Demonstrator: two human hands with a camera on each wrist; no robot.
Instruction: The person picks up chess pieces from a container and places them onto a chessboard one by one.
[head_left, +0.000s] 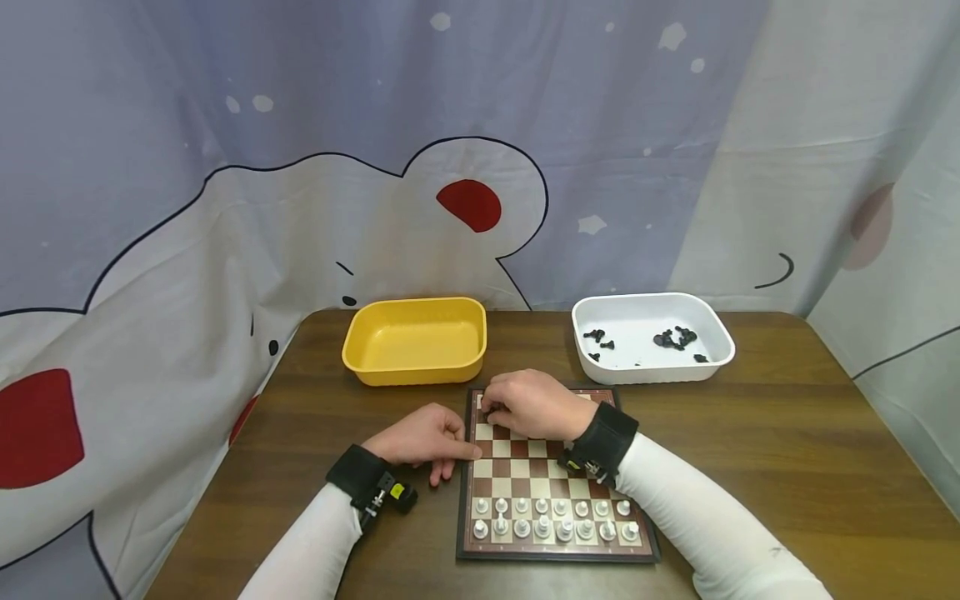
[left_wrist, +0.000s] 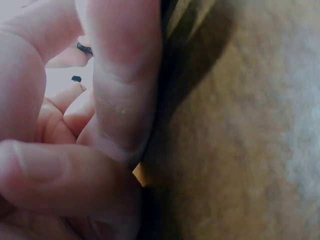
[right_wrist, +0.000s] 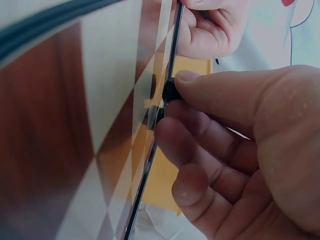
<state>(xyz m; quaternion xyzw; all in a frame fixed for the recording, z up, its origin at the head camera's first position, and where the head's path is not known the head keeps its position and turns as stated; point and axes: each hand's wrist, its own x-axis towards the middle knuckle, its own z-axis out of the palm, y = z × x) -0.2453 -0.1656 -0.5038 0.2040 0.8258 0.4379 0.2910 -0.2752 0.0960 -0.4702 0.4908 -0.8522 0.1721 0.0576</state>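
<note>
A brown-and-cream chessboard lies on the table with two rows of white chess pieces along its near side. Over the far left corner of the board, my right hand pinches a small black chess piece between thumb and fingers. Another dark piece shows just beside the fingertips in the right wrist view. My left hand rests at the board's left edge, one straight finger touching that edge and the others loosely bent. The fingers of my right hand hide most of the pinched piece in the head view.
Behind the board to the left stands a yellow tray. A white tray at the back right contains several black chess pieces. The brown wooden table reaches back to a patterned curtain.
</note>
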